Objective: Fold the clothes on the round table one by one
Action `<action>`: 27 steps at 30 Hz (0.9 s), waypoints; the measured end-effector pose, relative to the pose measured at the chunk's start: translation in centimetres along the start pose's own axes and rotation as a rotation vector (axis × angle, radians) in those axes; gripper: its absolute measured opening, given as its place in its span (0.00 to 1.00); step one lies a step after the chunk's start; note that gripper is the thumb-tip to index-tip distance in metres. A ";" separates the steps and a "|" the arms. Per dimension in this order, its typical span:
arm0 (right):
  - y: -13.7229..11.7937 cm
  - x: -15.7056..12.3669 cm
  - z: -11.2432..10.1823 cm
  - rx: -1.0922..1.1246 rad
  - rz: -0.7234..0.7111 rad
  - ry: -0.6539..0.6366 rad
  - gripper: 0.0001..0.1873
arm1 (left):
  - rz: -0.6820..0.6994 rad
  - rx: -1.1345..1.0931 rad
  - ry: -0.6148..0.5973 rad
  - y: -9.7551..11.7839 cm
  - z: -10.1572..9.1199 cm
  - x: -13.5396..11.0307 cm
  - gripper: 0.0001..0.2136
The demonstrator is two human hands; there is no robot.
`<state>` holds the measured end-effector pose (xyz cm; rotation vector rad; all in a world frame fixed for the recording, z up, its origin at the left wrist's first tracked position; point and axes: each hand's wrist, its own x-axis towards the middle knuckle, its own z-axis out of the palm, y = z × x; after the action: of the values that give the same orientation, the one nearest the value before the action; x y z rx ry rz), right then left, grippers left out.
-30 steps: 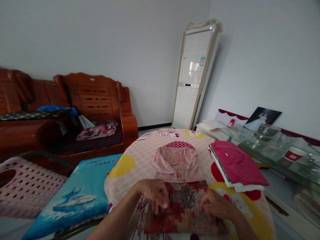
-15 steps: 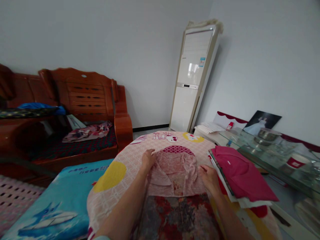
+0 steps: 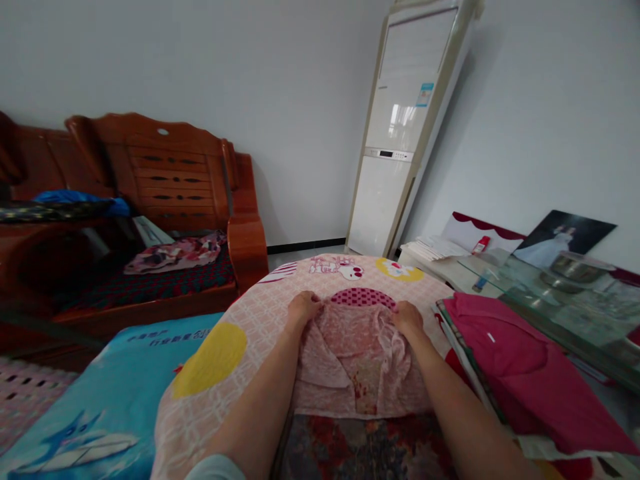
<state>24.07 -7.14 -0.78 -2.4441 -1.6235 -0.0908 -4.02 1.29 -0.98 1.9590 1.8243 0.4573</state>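
Note:
A light pink garment point(image 3: 325, 363), perhaps a thin cardigan, lies spread over a dark red and grey patterned cloth point(image 3: 370, 447) on the round table. My left hand point(image 3: 304, 308) pinches the garment's far left corner. At its far right corner, the fingers of my right hand point(image 3: 407, 319) are closed on the same edge. Between the two hands the far edge runs nearly straight. The right part of the garment is bunched into folds, and a floral patch shows through the gap at its front.
A pink patterned tablecloth point(image 3: 280, 290) covers the table. Folded clothes with a magenta garment point(image 3: 530, 360) on top lie at the right, beside a glass shelf point(image 3: 505, 280). To the left are a blue printed cushion point(image 3: 135, 393) and a wooden sofa point(image 3: 175, 180). A white air conditioner point(image 3: 385, 167) stands behind.
My right hand has moved up and away from me to the garment's far right corner and closed on it. My left hand now pinches the left corner. The camera view has shifted slightly.

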 end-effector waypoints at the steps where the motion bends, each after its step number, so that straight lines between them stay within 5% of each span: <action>1: -0.2 0.3 -0.1 -0.025 -0.003 -0.006 0.09 | 0.008 0.007 0.005 0.0 0.1 0.1 0.09; 8: -0.5 1.3 -1.8 -0.158 -0.061 0.104 0.14 | 0.071 0.030 0.229 0.4 1.1 0.2 0.10; 19: 0.3 0.2 -1.0 -0.130 0.001 0.060 0.13 | 0.035 0.189 0.181 0.7 1.9 -0.1 0.13; 27: -1.6 -4.9 -2.5 0.218 -0.251 0.112 0.16 | 0.334 -0.006 0.209 1.4 0.3 -2.4 0.10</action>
<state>20.81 -11.45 1.06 -2.0322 -1.7789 -0.0818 -2.91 -1.15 -0.43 2.2950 1.6085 0.7966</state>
